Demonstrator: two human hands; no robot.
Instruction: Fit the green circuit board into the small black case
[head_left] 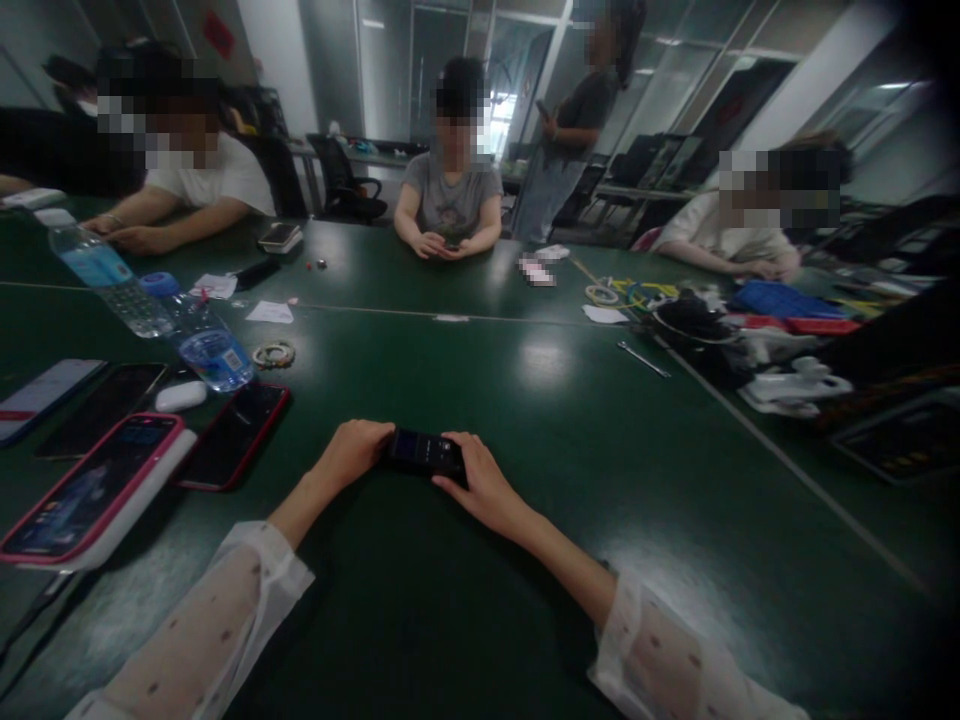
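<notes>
Between my two hands is a small black device [421, 450] with a little screen on its left part and white markings on its right. My left hand [354, 446] closes on its left end, and my right hand [484, 480] grips the right end with thumb and fingers. It lies low over the green table [480, 600]; whether it touches the surface I cannot tell. Left of my hands is a red-edged phone [238, 437]. A pink-framed phone [97, 490] rests on a white block nearer to me.
Two water bottles [214, 350], a white earbud case [181, 396] and bracelets [274, 355] stand or lie at the left. A wrench [643, 359] and a pile of cables and cloth [780, 300] are at the right. Several people sit across the table; one person [574, 120] stands behind.
</notes>
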